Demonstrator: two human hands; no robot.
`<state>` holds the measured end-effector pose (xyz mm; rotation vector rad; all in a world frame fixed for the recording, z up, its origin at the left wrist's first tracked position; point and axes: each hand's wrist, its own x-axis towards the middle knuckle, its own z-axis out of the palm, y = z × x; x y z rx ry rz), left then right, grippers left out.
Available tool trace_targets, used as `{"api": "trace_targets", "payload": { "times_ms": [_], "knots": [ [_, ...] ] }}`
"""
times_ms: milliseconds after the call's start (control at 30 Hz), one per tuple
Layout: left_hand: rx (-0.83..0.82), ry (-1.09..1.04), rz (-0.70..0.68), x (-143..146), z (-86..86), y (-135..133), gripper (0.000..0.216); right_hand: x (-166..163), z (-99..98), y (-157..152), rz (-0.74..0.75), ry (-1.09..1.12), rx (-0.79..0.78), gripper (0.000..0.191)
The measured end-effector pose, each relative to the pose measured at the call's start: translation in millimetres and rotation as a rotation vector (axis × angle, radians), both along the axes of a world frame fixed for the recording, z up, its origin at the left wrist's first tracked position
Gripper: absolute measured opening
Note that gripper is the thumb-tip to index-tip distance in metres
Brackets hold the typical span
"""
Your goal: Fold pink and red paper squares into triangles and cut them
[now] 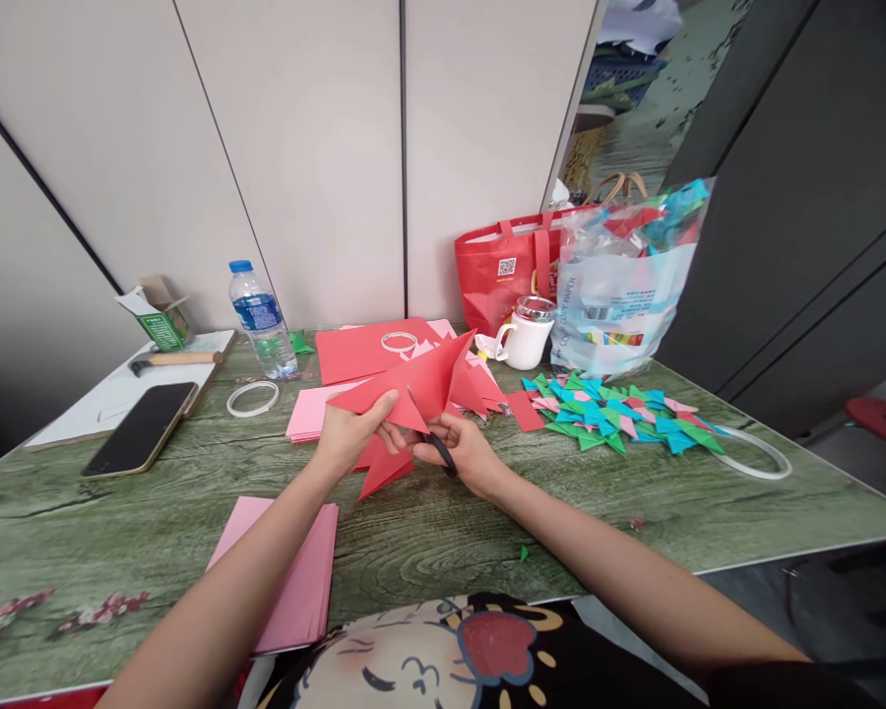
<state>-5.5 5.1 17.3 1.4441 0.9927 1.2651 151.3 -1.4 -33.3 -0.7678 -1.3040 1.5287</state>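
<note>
My left hand point(354, 431) grips a folded sheet of red paper point(420, 379) by its lower left side, thumb on top. In my right hand point(469, 455) is a pair of scissors point(443, 455) with black handles, fingers wrapped round the loops. The blades meet the red paper from below, and a slit runs up from its lower edge. Both hands are raised over the table, close together. Beneath them lie more pointed red paper pieces point(385, 471). Behind the held sheet are a flat red stack point(361, 345) and a pink stack point(306, 412), partly covered.
Pink paper point(310, 561) lies under my left forearm. Leftward are a phone point(142, 430), a hammer point(181, 360), a tape roll point(252, 398) and a water bottle point(260, 320). Rightward are a white mug point(526, 335), folded coloured pieces point(620, 409), a plastic bag point(612, 295) and a white ring point(764, 455).
</note>
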Motion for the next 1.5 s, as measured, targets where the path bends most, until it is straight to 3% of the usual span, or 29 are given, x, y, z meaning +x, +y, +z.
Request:
{"api": "trace_targets", "payload": {
  "times_ms": [167, 467, 700, 967, 1267, 1500],
  "knots": [
    [-0.099, -0.186, 0.037, -2.2, 1.5, 3.7, 0.026, 0.2, -0.6, -0.7, -0.003, 0.011, 0.000, 0.047],
    [-0.003, 0.015, -0.075, -1.1, -3.6, 0.6, 0.029, -2.2, 0.3, -0.2, -0.016, -0.002, 0.027, 0.047],
    [0.006, 0.116, -0.045, 1.3, 2.0, -4.0, 0.029, -4.1, 5.1, -2.5, -0.071, 0.018, 0.078, 0.047],
    [0.017, 0.121, -0.010, 2.3, -0.1, -3.3, 0.031, -4.5, 3.0, -1.9, -0.066, -0.007, 0.092, 0.033],
    [-0.012, 0.096, -0.015, 3.4, 4.3, -5.5, 0.029, -5.0, -2.7, -1.0, -0.078, -0.010, 0.101, 0.044],
    [-0.023, 0.075, -0.027, 2.7, 1.4, -4.2, 0.030, -6.5, -1.8, -3.0, -0.085, -0.015, 0.104, 0.035]
  ]
}}
